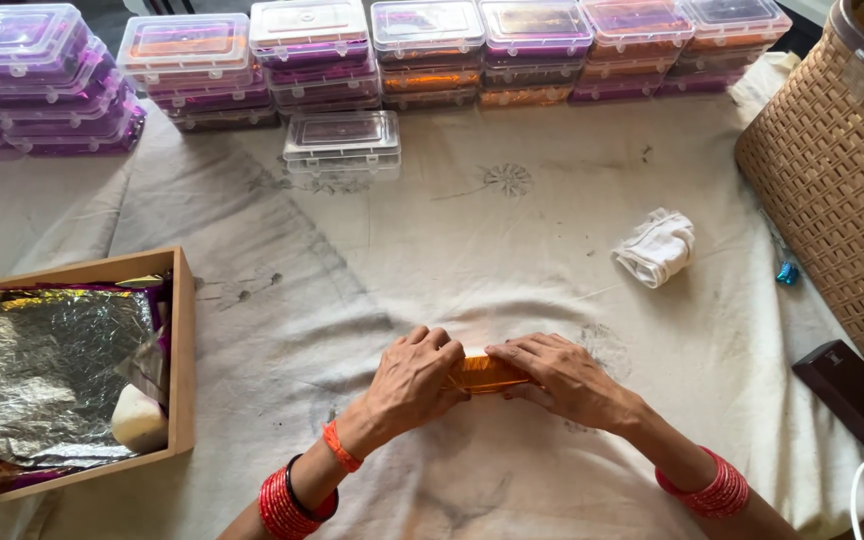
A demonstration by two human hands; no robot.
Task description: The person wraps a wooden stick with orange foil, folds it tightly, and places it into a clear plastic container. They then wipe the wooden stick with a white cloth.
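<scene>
Both hands press on a small block wrapped in shiny orange foil [487,373], lying on the white cloth [512,250] near the front. My left hand [414,379] covers the block's left end with fingers curled over it. My right hand [562,378] grips the right end. Red bangles circle both wrists. Most of the block is hidden under the fingers.
A wooden tray [182,350] at the left holds crinkled silver foil and a white lump [139,418]. Stacks of clear lidded boxes [422,50] line the far edge; one single box [342,140] sits in front. A folded white rag [657,247], a woven basket [842,180] and a dark box [857,395] lie right.
</scene>
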